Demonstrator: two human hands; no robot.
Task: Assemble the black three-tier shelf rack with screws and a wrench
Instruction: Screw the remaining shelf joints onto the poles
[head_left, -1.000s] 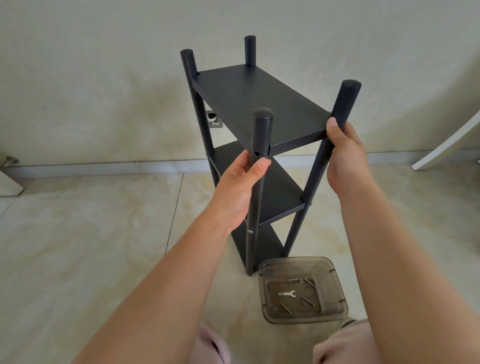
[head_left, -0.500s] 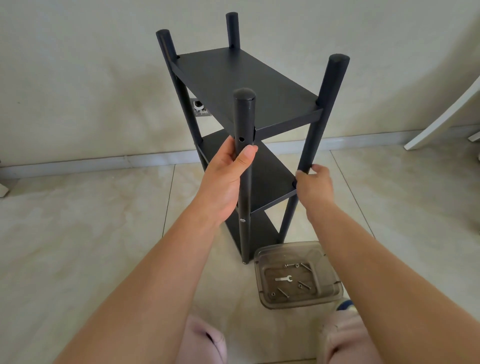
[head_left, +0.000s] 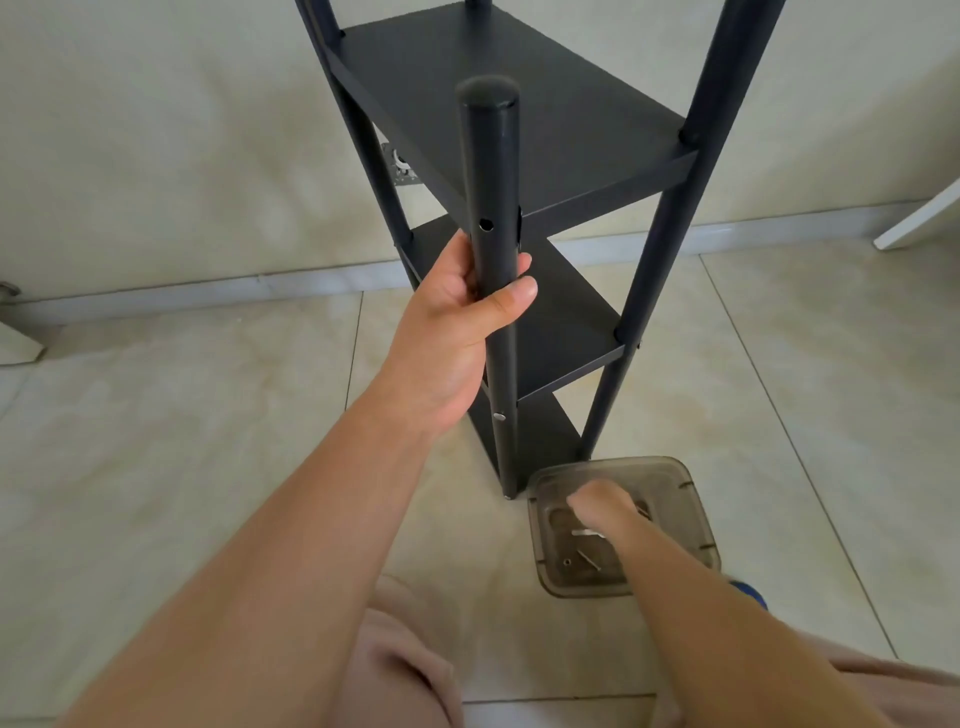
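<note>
Tile floor (head_left: 156, 467) under rack (head_left: 519, 130) and tray (head_left: 675, 483); wall (head_left: 156, 130) behind.

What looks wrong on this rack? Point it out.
The near front post has an open screw hole at the top shelf level, with no screw in it, while a screw head shows lower down. Nothing looks spilled or broken.
</note>
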